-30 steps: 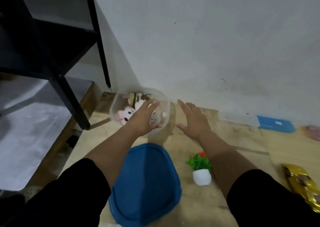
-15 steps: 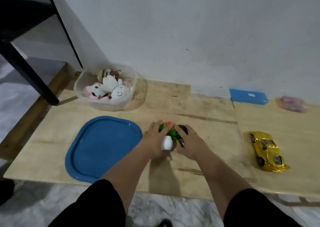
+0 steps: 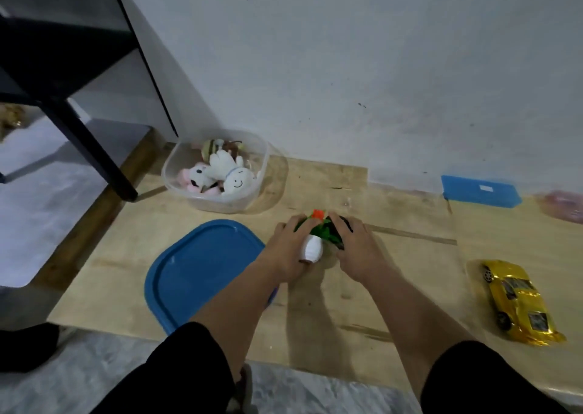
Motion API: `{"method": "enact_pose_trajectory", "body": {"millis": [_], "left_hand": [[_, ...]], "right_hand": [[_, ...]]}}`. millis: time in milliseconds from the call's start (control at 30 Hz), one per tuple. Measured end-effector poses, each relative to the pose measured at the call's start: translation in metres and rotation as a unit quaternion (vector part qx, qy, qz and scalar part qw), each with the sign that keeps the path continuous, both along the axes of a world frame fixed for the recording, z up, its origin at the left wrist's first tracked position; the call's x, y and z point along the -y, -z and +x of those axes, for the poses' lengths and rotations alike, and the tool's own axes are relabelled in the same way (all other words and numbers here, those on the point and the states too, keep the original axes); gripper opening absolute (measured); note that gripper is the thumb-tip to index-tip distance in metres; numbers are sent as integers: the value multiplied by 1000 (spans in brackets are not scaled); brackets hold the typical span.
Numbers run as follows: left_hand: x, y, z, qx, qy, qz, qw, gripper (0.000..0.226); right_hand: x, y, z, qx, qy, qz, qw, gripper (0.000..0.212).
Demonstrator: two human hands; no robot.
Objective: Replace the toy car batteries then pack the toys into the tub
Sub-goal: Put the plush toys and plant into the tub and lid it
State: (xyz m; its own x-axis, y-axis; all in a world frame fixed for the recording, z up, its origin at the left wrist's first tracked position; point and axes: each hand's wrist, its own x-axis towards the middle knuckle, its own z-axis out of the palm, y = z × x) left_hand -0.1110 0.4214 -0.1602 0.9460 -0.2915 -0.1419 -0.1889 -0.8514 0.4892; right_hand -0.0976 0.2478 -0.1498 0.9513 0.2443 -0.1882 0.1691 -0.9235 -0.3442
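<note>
A small toy plant point(image 3: 314, 240) with a white pot, green leaves and an orange flower sits mid-board between my two hands. My left hand point(image 3: 288, 252) wraps the pot from the left; my right hand point(image 3: 353, 249) cups it from the right, over something dark that I cannot make out. The clear plastic tub point(image 3: 202, 204) at the back left holds several plush toys point(image 3: 227, 174). Its blue lid point(image 3: 195, 271) lies flat in front of it. A yellow toy car point(image 3: 517, 300) rests at the right.
The low wooden board point(image 3: 315, 328) lies on a marble floor against a white wall. A blue box point(image 3: 479, 191) and a pink item point(image 3: 564, 207) sit at the back right. A black metal frame point(image 3: 91, 148) stands at the left.
My hands left the tub and came down around the toy plant, where they stay. The view swung down and right, bringing the yellow car into sight.
</note>
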Motion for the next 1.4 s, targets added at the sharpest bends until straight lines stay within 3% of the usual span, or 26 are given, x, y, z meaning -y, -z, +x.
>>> {"method": "enact_pose_trajectory", "body": {"millis": [300, 567, 700, 900, 1033, 1267, 1333, 1400], "left_hand": [[-133, -65, 69, 112, -56, -9, 992, 90], [-239, -37, 110, 34, -74, 27, 996, 81], [-250, -17, 128, -20, -30, 49, 998, 81], [-241, -15, 144, -65, 14, 139, 988, 64], [-240, -19, 145, -102, 55, 156, 981, 67], [-256, -21, 143, -120, 18, 50, 991, 82], [-234, -37, 75, -97, -21, 26, 995, 87], [-233, -32, 69, -62, -5, 20, 998, 88]], "right_hand": [[-135, -62, 78, 75, -41, 66, 994, 73], [-243, -25, 114, 17, -57, 51, 997, 71], [-254, -2, 126, -11, -32, -2, 999, 69], [-256, 8, 141, -24, -18, -31, 999, 70], [-255, 13, 142, -32, -22, -38, 999, 69], [-256, -7, 145, -83, -35, -23, 996, 64], [-235, -22, 92, -91, -110, -31, 989, 62], [-231, -19, 91, -122, -115, -10, 986, 61]]}}
